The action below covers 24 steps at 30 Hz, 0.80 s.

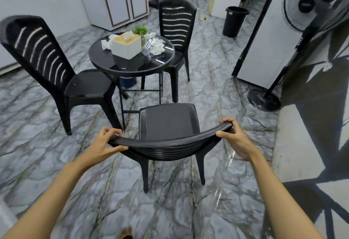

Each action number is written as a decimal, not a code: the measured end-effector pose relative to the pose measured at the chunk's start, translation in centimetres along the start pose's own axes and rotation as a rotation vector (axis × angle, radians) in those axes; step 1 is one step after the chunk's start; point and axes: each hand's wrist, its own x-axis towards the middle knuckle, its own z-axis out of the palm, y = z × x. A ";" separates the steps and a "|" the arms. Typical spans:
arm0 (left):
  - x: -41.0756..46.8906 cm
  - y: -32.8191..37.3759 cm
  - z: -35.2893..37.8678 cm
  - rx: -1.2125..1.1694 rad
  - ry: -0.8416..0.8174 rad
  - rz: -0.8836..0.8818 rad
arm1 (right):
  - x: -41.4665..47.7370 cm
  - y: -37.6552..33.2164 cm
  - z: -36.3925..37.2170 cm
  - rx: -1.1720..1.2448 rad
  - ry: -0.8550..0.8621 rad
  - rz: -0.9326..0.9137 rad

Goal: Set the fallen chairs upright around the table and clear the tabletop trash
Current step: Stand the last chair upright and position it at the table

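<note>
Both hands first: left hand (105,142) and right hand (236,138) sit on the two ends of the top rail of the near chair (170,121), one each side, so neither is really closer. Fingers (108,131) are curled over the rail with thumbs on the near side, properly gripping it, not just resting.

Rail runs left to right across the view. The seat points dead ahead at the tabletop (100,56), with a gap of floor between. Chair looks to be on all four legs, so I'd guess what's left is a straight shove forward to tuck it in.

Left chair (37,49) and far chair (175,21) are already upright at the table. Up on the glass, crumpled tissues (158,47) and a clear plastic bottle (148,47) on its side lie by the tissue box (125,47), not cleared yet. Black bin (234,21) stands beyond, off to the right.
</note>
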 end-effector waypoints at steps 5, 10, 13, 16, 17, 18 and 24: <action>-0.8 -1.4 -0.8 -0.094 0.128 -0.058 | 5.3 -3.2 2.8 -0.008 -0.132 0.007; 0.4 -1.5 -0.5 -0.268 0.247 -0.191 | 10.4 -5.7 4.5 -0.018 -0.190 0.054; 2.1 -1.9 -0.8 -0.352 0.328 -0.219 | 13.0 -6.2 5.4 -0.016 -0.191 0.050; 3.8 -2.2 -1.2 -0.438 0.383 -0.245 | 14.8 -6.0 5.8 0.012 -0.173 0.037; 4.3 -2.0 -1.0 -0.475 0.391 -0.255 | 15.2 -5.9 5.6 0.023 -0.169 0.037; 4.6 -1.8 -0.6 -0.512 0.392 -0.253 | 15.4 -5.7 5.3 0.029 -0.175 0.032; 9.1 1.5 2.1 -0.520 0.310 -0.240 | 15.9 -4.2 0.3 0.071 -0.086 0.087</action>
